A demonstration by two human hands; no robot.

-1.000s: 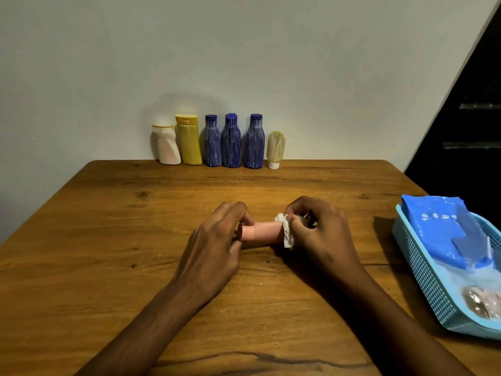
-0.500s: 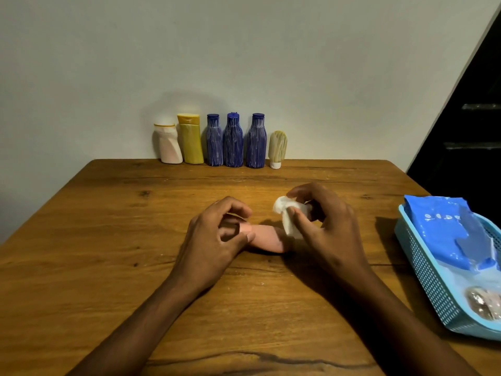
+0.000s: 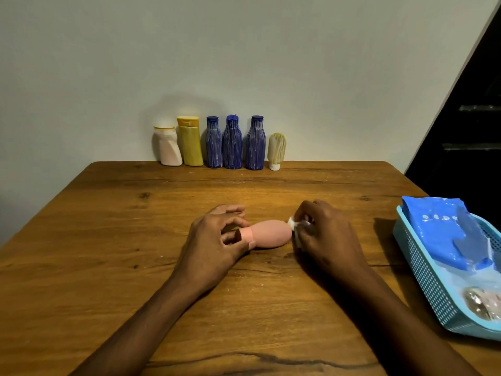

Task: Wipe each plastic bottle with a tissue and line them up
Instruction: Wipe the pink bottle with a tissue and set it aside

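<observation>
The wooden table (image 3: 108,267) carries, along its far edge against the wall, a row of six upright bottles (image 3: 232,143), standing close side by side. A blue basket (image 3: 423,280) sits at the right edge, well apart from the work. At mid-table the pink bottle (image 3: 268,234) lies on its side, neck pointing left, base pointing right, between the two hands. The left hand (image 3: 214,245) grips the neck and cap end with curled fingers; the right hand (image 3: 328,240) pinches a small wad of white tissue (image 3: 294,225) against the base end. Judged by appearance, the bottle is light, rigid plastic with a smooth rounded body, liable to roll or slip. The narrow neck offers the surest hold; the wider body suits standing it upright beside the row.
</observation>
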